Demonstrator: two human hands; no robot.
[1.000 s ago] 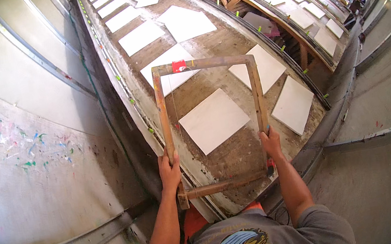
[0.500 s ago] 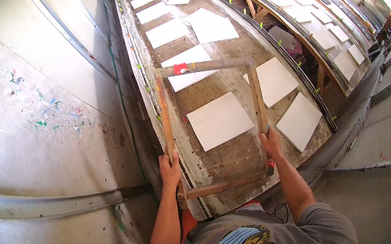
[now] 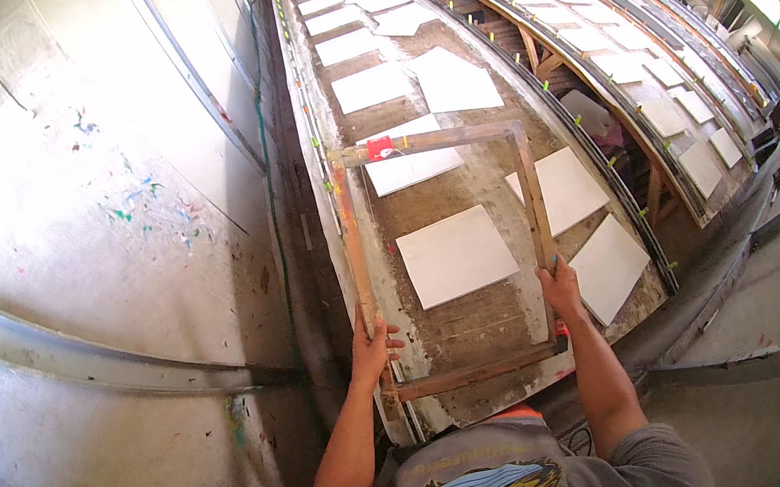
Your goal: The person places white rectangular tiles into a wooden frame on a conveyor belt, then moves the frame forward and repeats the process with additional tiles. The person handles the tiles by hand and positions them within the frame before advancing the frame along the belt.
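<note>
The wooden frame (image 3: 440, 140) is held over the worktop's (image 3: 473, 327) near end, the left hand (image 3: 371, 355) closing its grip round the 8 o'clock bar, the right hand (image 3: 561, 288) round the 4 o'clock one. Inside, a white sheet (image 3: 458, 255) lies central, brown surface showing toward 6; the worktop's edge runs just beside the 9 o'clock bar, the black rail (image 3: 655, 244) farther off at 3.

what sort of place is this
Probably a workshop, perhaps for printing: long, stained tables run in rows, many flat white sheets lie spread on them, and a worn wooden frame is held over one.
</note>
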